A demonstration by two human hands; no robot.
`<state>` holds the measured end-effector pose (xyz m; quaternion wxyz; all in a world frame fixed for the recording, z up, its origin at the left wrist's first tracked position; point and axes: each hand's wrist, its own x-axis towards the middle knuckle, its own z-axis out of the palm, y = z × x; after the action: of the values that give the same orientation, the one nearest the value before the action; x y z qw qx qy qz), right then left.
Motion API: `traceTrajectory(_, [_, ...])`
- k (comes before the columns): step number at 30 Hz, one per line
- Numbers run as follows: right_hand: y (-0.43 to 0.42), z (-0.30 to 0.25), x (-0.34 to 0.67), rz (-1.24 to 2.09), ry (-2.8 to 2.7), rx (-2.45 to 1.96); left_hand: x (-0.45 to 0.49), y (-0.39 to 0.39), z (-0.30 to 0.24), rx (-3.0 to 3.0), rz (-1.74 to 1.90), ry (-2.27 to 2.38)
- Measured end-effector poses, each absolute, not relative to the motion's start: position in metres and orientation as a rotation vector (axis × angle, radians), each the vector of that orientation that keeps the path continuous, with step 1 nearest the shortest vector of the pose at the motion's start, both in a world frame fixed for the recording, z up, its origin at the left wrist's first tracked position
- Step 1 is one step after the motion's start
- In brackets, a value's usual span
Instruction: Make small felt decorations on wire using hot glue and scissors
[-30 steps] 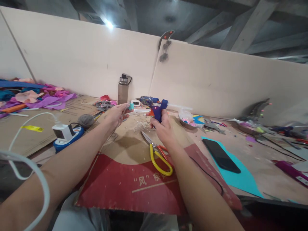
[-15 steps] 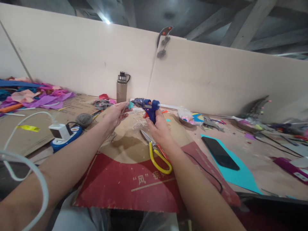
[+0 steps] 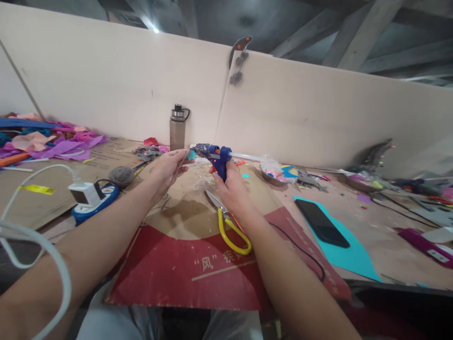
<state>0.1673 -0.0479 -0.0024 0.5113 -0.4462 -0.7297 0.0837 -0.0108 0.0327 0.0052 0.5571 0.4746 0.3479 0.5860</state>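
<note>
My right hand (image 3: 230, 185) is wrapped round the handle of a blue glue gun (image 3: 220, 163), with a clear glue stick (image 3: 246, 156) poking from its back. The gun's nozzle points left, at a small turquoise piece (image 3: 191, 154). My left hand (image 3: 173, 166) pinches that piece between its fingertips; whether nozzle and piece touch, I cannot tell. Below the hands lies a red and tan cardboard sheet (image 3: 187, 278). On it rest yellow-handled scissors (image 3: 230, 236), partly hidden by my right forearm, with glue strands (image 3: 205, 185) farther back.
A water bottle (image 3: 177, 127) stands by the white partition (image 3: 116, 80). To the left are a blue power strip (image 3: 95, 208), a grey yarn ball (image 3: 122, 176) and coloured paper scraps (image 3: 67, 147). On the right, a black phone (image 3: 322, 222) lies on turquoise sheet (image 3: 364, 264), near a bowl (image 3: 274, 180).
The view has shifted very slightly. Both hands, the glue gun and the turquoise piece keep nearly the same positions relative to each other.
</note>
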Motion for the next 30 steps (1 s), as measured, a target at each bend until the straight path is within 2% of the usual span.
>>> traceTrajectory(23, [-0.0446,-0.0052,0.1668,0.159,-1.736,-1.074,-0.0129,0.0350,0.0045,1.144,1.368,0.812])
traceTrajectory(30, [-0.0391,-0.0068,0.1704,0.238,-1.601,-1.098,-0.0113,0.0326,0.0041,1.238,1.405,0.868])
